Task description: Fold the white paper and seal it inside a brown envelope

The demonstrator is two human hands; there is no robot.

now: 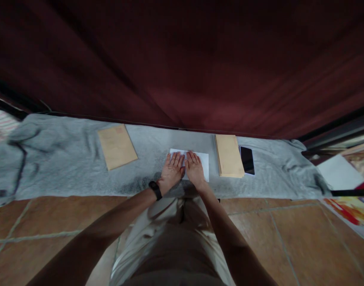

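A white sheet of paper (205, 163) lies flat on the grey cloth, right in front of my body. My left hand (172, 169) rests palm down over its left part, fingers stretched out. Beside it, my right hand (195, 167) presses flat on the paper's middle, fingers extended and thumb close to the left hand. Both hands cover much of the sheet, so its left and lower portions are partly hidden. To the right sits a stack of brown envelopes (229, 155). A single brown envelope (118, 147) lies tilted off to the left.
A dark-screened phone (247, 160) lies just right of the envelope stack. The grey cloth (277, 171) covers a long narrow surface. A dark red curtain (182, 103) rises behind it. At far right is a white sheet (339, 172); tiled floor (301, 234) shows below.
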